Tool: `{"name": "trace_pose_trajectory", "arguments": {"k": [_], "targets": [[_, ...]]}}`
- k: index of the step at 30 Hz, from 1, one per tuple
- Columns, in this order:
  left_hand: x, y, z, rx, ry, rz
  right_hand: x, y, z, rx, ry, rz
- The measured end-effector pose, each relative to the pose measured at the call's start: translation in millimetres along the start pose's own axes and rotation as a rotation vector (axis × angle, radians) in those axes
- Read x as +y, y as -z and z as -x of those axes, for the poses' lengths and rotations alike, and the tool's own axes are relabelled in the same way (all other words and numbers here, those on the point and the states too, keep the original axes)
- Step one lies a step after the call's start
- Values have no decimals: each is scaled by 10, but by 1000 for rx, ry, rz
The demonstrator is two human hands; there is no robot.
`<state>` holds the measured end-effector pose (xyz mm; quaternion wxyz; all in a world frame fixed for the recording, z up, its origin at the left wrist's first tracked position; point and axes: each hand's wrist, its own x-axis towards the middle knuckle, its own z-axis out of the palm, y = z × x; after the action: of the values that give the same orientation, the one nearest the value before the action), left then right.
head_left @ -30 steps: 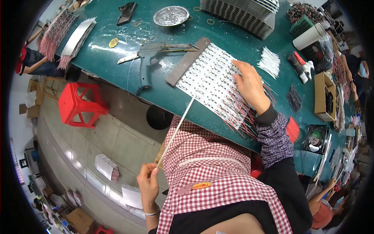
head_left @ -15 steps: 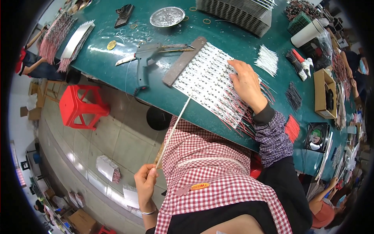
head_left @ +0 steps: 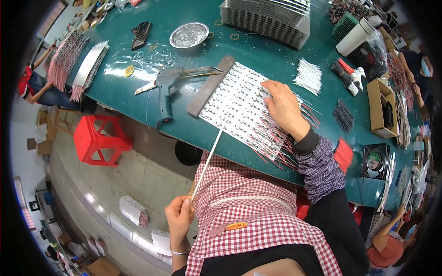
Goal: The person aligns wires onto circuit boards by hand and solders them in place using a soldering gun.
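Note:
My left hand (head_left: 179, 216) pinches the near end of a thin white stick (head_left: 208, 162), low at the left of my checked apron. The stick slants up over the table edge, and its far tip meets a white circuit board panel (head_left: 235, 99). Rows of small dark parts and white wires cover the panel, with red wires trailing from its near right side. My right hand (head_left: 286, 109) lies on the panel's right part, fingers stretched out and holding nothing. A brown bar (head_left: 212, 86) lies along the panel's left edge, beside a grey-green soldering gun (head_left: 167, 92).
Behind the panel stand a metal dish (head_left: 189, 35) and a stack of grey racks (head_left: 267, 20). Bundles of white wires (head_left: 307, 77), black wires (head_left: 343, 116) and red wires (head_left: 343, 155) lie at right, near a cardboard box (head_left: 382, 108). A red stool (head_left: 101, 140) stands on the floor.
My left hand has moved slightly toward the table with the stick. My right hand stays on the panel. The whole view has shifted a little, so the table things sit lower.

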<state>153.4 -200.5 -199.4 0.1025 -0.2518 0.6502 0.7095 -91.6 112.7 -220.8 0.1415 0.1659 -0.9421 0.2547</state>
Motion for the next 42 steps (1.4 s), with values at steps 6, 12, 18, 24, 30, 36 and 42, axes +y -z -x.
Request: {"name": "trace_pose_trajectory", "arguments": {"k": [6, 12, 18, 24, 30, 36, 42], "targets": [[-2, 9, -193, 40, -46, -26, 18, -29, 17, 36, 9, -4], [-64, -13, -268, 21, -89, -38, 5, -14, 16, 6, -24, -1], [30, -101, -377, 66, -149, -108, 0, -26, 24, 6, -35, -1], [30, -194, -454, 16, -112, -71, 10, -25, 15, 7, -23, -7], [137, -380, -653, 17, -192, -217, 14, 10, 11, -21, -40, -21], [155, -532, -900, -15, -197, -221, 23, 67, -24, -56, -48, -61], [255, -723, -1137, -52, -329, -304, 101, 246, -190, -210, -188, -152]]}}
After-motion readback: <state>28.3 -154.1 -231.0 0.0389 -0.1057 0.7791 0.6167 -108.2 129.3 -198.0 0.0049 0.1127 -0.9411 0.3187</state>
